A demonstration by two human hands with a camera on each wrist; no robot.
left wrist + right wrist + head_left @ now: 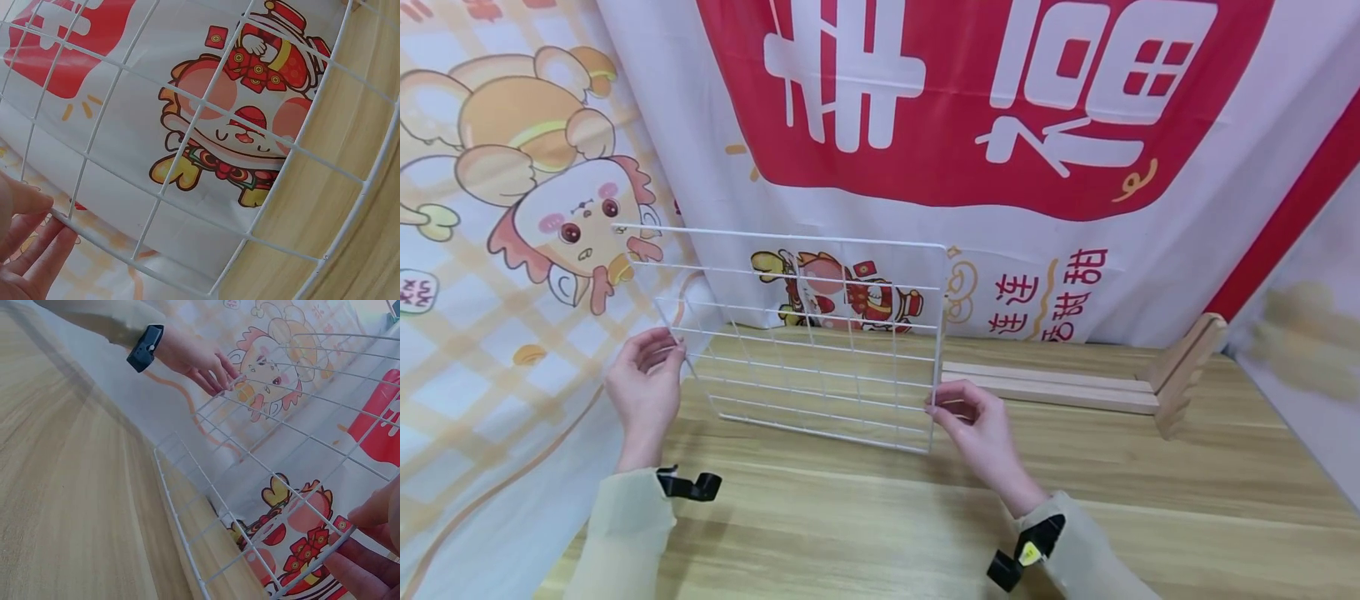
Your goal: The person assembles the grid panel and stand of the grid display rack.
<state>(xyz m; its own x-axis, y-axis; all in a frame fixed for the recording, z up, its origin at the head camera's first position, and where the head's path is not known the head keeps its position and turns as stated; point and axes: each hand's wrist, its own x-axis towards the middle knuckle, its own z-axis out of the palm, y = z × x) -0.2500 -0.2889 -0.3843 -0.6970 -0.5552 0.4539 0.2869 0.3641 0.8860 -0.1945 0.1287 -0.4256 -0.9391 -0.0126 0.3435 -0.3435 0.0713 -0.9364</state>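
A white wire grid panel (811, 345) is held tilted upright above the wooden table. My left hand (646, 379) pinches its left edge wire between thumb and fingers; in the left wrist view that hand (28, 240) shows at the lower left corner. On the opposite side, my right hand (977, 425) pinches the right edge wire with thumb and fingertips. From the right wrist view, the right hand (369, 556) grips the near edge wire, and the left hand (200, 362) appears at the far edge.
Behind the panel, at the back of the table (865, 525), lies a wooden stand (1060, 393) with an upright end piece (1187, 375) on the right. Printed white cloth (865, 204) with red areas hangs at the back; a cartoon-print cloth (512, 283) hangs on the left.
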